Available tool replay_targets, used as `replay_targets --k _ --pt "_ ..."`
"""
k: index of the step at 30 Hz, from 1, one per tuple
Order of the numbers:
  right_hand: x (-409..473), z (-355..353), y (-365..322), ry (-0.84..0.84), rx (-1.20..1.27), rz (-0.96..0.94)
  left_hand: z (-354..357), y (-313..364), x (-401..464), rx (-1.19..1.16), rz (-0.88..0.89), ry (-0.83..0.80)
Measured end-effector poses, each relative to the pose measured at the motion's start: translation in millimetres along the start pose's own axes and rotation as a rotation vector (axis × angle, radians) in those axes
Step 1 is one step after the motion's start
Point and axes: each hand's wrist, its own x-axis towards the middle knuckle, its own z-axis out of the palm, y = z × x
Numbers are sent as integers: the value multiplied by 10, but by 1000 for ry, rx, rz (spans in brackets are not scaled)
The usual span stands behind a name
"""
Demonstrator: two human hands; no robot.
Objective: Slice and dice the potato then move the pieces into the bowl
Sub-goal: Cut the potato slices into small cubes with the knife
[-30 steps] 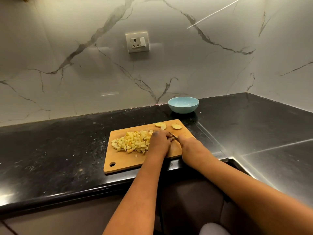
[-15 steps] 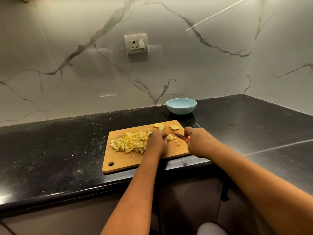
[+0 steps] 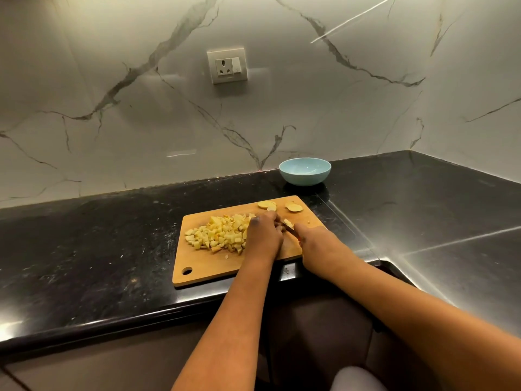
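A wooden cutting board (image 3: pixel 214 266) is lying on the black table (image 3: pixel 84 249). The left hand (image 3: pixel 263 235) is pressing down on a potato piece (image 3: pixel 288 222), its fingers curling over it. The right hand (image 3: pixel 315 241) is gripping a knife (image 3: pixel 290 230) with fingers wrapped around the handle, the blade lying against that piece. A heap of diced potato (image 3: pixel 218 234) is sitting just left of the left hand. Two potato slices (image 3: pixel 293 206) are resting near the board's far edge. A light blue bowl (image 3: pixel 305 171) is standing beyond the board, by the marble wall (image 3: pixel 141 108).
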Motion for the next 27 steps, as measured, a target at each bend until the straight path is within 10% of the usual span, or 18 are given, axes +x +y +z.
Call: replay_targets --k 12,27 --pt "-29 -587 80 -177 -118 21 -4 26 -56 -12 28 21" --pt "168 -701 353 -83 580 196 -93 142 15 243 176 180"
